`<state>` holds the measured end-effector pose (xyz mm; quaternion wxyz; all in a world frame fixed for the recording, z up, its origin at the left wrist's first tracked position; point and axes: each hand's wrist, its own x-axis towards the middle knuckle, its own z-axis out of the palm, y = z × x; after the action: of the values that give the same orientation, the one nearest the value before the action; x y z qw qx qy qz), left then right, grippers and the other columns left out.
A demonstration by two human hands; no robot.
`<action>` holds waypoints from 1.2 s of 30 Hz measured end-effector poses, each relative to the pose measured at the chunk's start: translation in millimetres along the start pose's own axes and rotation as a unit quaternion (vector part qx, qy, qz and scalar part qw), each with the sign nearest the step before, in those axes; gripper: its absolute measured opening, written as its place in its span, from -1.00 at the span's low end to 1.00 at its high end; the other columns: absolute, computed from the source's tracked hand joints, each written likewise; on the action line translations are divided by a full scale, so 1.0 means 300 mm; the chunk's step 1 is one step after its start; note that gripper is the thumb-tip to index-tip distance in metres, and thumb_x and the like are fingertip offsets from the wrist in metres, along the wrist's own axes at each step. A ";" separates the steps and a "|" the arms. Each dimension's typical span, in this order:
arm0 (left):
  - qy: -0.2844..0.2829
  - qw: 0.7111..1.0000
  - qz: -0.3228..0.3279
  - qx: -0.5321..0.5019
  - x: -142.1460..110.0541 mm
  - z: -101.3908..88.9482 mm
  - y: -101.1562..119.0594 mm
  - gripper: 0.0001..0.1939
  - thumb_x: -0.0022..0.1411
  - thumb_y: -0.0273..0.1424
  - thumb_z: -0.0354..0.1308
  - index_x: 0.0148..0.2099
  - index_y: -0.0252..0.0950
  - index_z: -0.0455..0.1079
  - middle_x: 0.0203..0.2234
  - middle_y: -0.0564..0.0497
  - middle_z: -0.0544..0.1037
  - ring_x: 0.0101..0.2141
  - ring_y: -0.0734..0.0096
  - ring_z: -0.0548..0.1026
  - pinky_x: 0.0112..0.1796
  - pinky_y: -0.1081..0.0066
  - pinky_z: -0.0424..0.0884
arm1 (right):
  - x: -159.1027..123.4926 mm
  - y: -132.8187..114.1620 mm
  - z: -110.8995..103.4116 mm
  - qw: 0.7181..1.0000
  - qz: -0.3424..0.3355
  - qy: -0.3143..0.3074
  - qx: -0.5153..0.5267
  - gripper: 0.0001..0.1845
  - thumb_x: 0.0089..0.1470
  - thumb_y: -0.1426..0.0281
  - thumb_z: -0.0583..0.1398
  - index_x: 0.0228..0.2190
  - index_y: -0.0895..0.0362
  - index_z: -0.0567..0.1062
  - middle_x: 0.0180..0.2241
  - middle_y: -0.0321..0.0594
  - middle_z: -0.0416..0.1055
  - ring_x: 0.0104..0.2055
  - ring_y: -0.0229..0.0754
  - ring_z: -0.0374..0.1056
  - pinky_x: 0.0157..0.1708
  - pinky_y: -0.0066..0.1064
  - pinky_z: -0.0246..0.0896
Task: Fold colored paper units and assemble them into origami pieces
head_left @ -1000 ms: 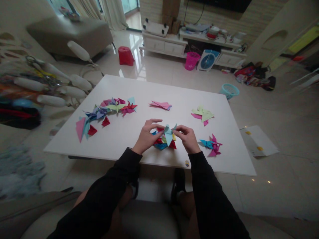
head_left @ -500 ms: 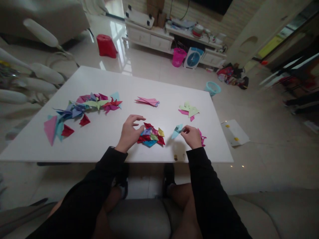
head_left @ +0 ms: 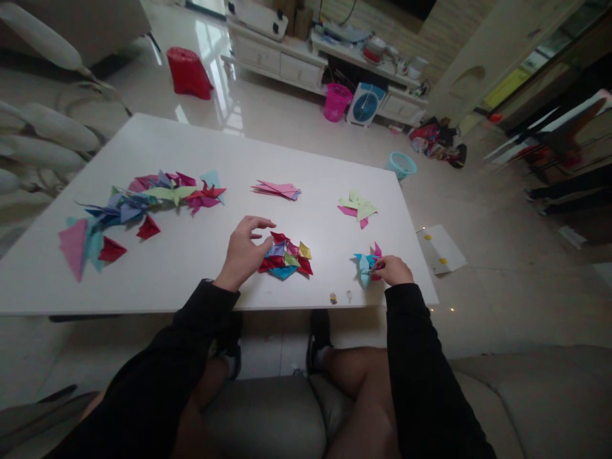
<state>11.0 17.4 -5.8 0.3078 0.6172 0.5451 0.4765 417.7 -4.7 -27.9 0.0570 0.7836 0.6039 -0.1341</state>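
Note:
My left hand [head_left: 243, 255] is open, thumb and fingers apart, at the left edge of a cluster of small folded paper pieces [head_left: 291, 260] in red, blue, yellow, green and purple. Near the table's right end, my right hand [head_left: 394, 270] pinches a light-blue folded paper piece [head_left: 364, 271]. Pink folded paper [head_left: 377, 248] and brighter blue paper lie right by it, partly covered by the fingers. Beyond that hand rests a pale green folded paper piece [head_left: 358, 205] over a pink one.
On the white table [head_left: 191, 268], several paper cranes [head_left: 174, 193] and folded papers spread at the left. A stack of pink folded papers [head_left: 277, 189] lies mid-table. Two small bits [head_left: 333, 298] sit by the near edge. A blue basket [head_left: 401, 164] stands on the floor beyond.
My right hand has moved right with the light-blue paper piece, from beside the colourful cluster to the pink and blue papers. My left hand stays by the cluster. The view has shifted slightly.

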 end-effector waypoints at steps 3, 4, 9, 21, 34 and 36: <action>0.003 1.000 -0.007 -0.004 0.003 -0.005 0.000 -0.76 0.11 -0.50 0.16 -0.15 -0.24 0.50 -0.11 -0.04 0.52 -0.10 0.23 0.52 -0.18 0.25 0.54 | -0.007 -0.011 -0.013 0.999 0.027 0.028 -0.009 -0.77 -0.13 0.49 0.31 -0.35 0.04 0.69 -0.32 -0.13 0.59 -0.30 -0.13 0.46 -0.35 -0.41 0.18; 0.002 1.000 -0.010 -0.006 0.003 -0.006 -0.001 -0.77 0.11 -0.50 0.16 -0.15 -0.24 0.50 -0.12 -0.04 0.51 -0.11 0.24 0.52 -0.18 0.25 0.54 | -0.010 -0.019 -0.018 0.999 0.032 0.040 -0.011 -0.76 -0.12 0.49 0.29 -0.34 0.05 0.68 -0.32 -0.12 0.59 -0.30 -0.12 0.46 -0.35 -0.39 0.17; -0.008 1.000 -0.022 -0.005 0.000 -0.008 -0.008 -0.78 0.12 -0.53 0.14 -0.17 -0.24 0.49 -0.15 -0.04 0.53 -0.15 0.30 0.52 -0.22 0.29 0.50 | -0.025 -0.123 -0.027 0.994 -0.025 0.101 0.011 -0.80 -0.05 0.45 0.22 -0.33 0.05 0.61 -0.34 -0.18 0.53 -0.29 -0.09 0.41 -0.35 -0.35 0.13; 0.015 0.986 -0.136 0.092 0.084 -0.071 -0.245 -0.74 0.08 -0.45 0.19 -0.12 -0.27 0.38 -0.11 -0.13 0.52 -0.15 0.18 0.51 -0.06 0.14 0.45 | -0.150 -0.589 0.007 0.963 -0.243 0.074 0.094 -0.84 0.12 0.40 0.16 -0.31 0.05 0.56 -0.29 -0.24 0.44 -0.29 -0.16 0.36 -0.36 -0.37 0.06; 0.124 0.948 -0.263 0.125 0.164 -0.285 -0.442 -0.64 0.09 -0.39 0.16 -0.04 -0.36 0.43 -0.02 -0.20 0.50 0.00 0.14 0.42 0.06 0.19 0.33 | -0.175 -0.594 -0.058 0.958 -0.255 0.050 0.118 -0.84 0.20 0.36 0.16 -0.30 0.05 0.58 -0.27 -0.20 0.50 -0.29 -0.15 0.39 -0.38 -0.38 0.04; 0.122 0.950 -0.257 0.126 0.207 -0.286 -0.439 -0.65 0.06 -0.40 0.16 -0.07 -0.40 0.44 -0.02 -0.21 0.52 0.02 0.16 0.42 0.08 0.22 0.31 | -0.175 -0.581 -0.068 0.959 -0.254 0.046 0.120 -0.83 0.19 0.37 0.16 -0.30 0.04 0.58 -0.27 -0.19 0.51 -0.27 -0.14 0.40 -0.37 -0.38 0.06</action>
<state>-121.2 93.8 -78.0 0.2706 0.4271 0.7746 0.3799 240.6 -2.4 18.8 -0.1010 0.6109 0.7645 -0.1793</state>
